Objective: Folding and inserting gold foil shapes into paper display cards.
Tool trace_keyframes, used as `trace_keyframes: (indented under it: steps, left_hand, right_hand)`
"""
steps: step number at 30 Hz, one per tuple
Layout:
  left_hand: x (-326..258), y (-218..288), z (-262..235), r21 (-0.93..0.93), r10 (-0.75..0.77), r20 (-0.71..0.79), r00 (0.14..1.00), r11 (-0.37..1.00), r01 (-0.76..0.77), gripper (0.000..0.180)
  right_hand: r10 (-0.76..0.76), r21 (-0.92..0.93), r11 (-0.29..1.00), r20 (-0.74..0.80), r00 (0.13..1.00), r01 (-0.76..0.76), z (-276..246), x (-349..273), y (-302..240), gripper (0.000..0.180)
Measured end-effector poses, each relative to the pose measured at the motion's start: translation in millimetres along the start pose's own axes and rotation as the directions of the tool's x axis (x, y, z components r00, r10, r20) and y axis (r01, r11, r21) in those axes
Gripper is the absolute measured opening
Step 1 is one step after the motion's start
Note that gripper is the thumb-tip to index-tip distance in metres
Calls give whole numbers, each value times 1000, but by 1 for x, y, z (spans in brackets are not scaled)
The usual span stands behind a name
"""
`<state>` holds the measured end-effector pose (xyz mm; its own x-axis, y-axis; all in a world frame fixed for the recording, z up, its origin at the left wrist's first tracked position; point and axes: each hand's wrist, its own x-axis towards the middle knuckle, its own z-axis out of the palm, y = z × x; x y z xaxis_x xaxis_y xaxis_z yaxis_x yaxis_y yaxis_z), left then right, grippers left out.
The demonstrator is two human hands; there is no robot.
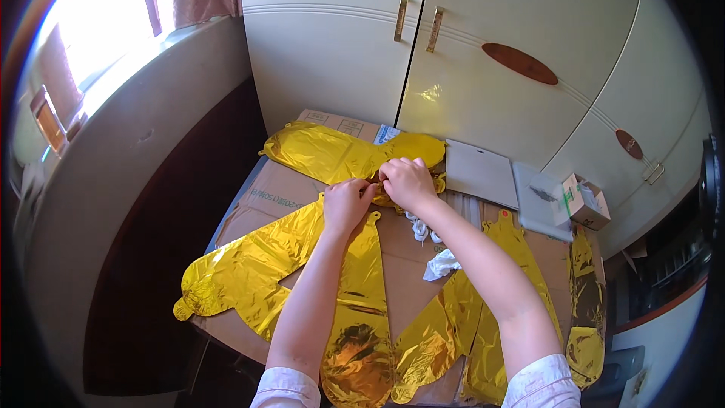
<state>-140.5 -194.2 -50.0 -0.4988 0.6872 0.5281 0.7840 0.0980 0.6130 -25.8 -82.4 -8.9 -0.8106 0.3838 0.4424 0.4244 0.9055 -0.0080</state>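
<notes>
Flat gold foil balloons lie spread over a cardboard-covered table. My left hand [347, 205] and my right hand [408, 183] meet near the far middle, their fingers pinched together at the crumpled edge of a gold foil balloon [387, 200]. The exact spot they grip is partly hidden by the fingers. Just beyond them lies a long foil balloon [321, 153]. A branched foil balloon [245, 266] is left of my left forearm, and a straight one [359, 295] with a small end tab lies between my arms. White string [418, 228] sits in a loose bundle below my right hand.
More gold foil [445, 317] lies beneath and right of my right forearm. A crumpled white piece [442, 264] rests near it. At the back right are a pale flat board [482, 172] and a small open box [585, 202]. Cream cabinet doors [332, 53] stand behind the table.
</notes>
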Motion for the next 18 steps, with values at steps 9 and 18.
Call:
trace_keyframes:
  steps: [9, 18]
  left_hand:
    - [-1, 0, 2, 13, -14, -20, 1000, 1000, 14, 17]
    - [-1, 7, 0, 37, -96, -7, 995, 995, 97, 19]
  right_hand:
    - [-211, -215, 962, -183, 960, 170, -10, -4, 0, 7]
    - [-452, -561, 712, 94, 887, 423, 0, -29, -2, 10]
